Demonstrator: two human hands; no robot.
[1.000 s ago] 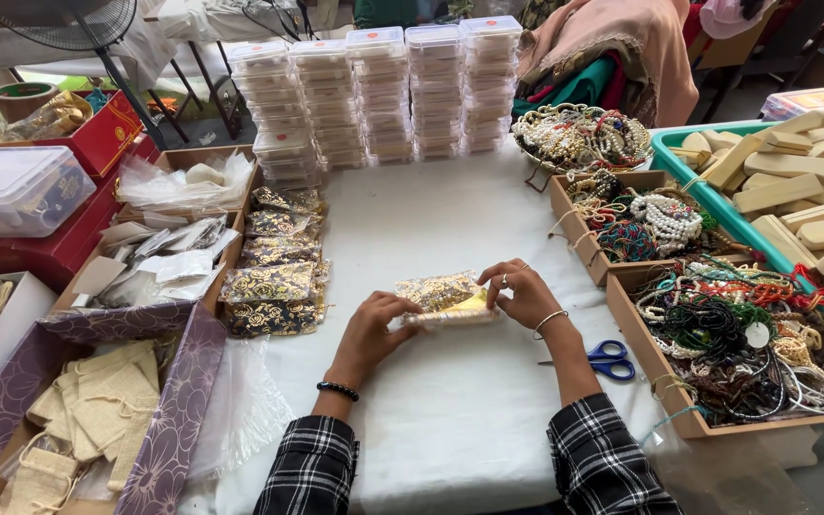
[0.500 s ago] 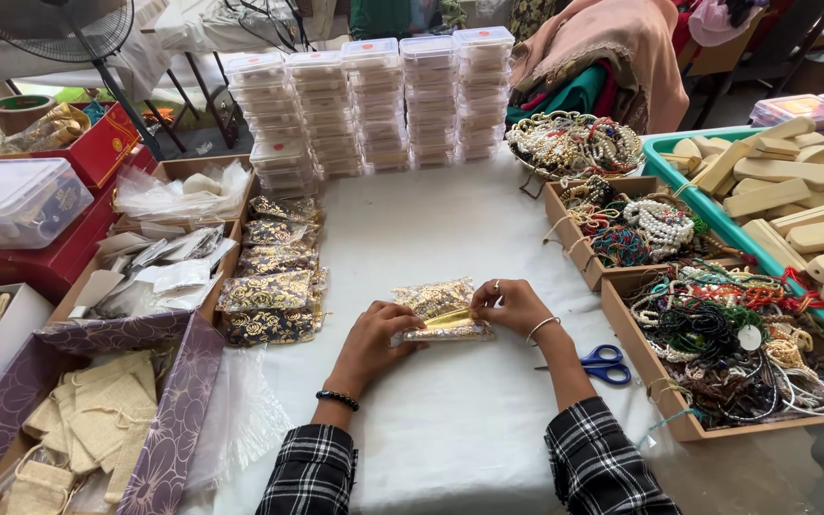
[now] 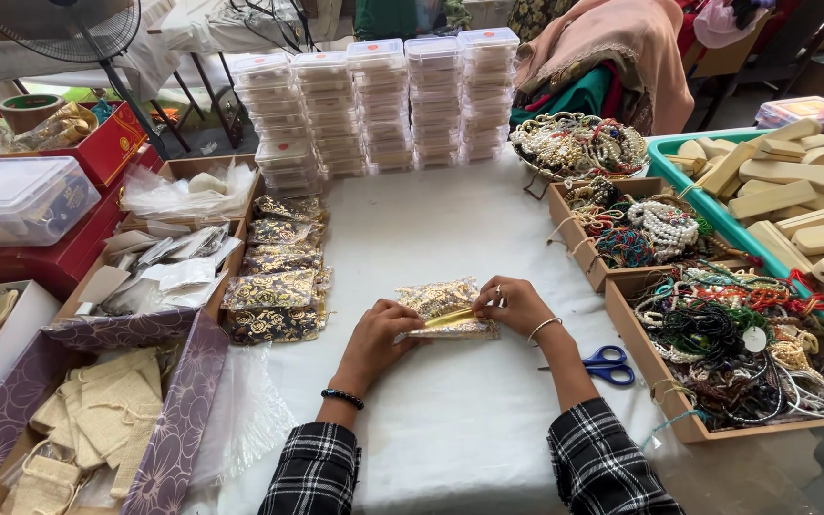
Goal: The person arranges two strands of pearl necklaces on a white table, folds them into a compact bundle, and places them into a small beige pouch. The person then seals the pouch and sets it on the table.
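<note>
Both hands, left hand [image 3: 374, 336] and right hand [image 3: 515, 303], are gripping a gold patterned pouch [image 3: 442, 307] mid-table [image 3: 450, 219]; scissors [image 3: 603, 364] are lying near, open cloth remaining ahead.

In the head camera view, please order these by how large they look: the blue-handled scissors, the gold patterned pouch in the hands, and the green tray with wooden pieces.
1. Green tray, largest, though cut off by the frame edge.
2. Gold patterned pouch, held by left hand and right hand.
3. Scissors, smallest, but partly hidden by the forearm, so unsure.
</note>
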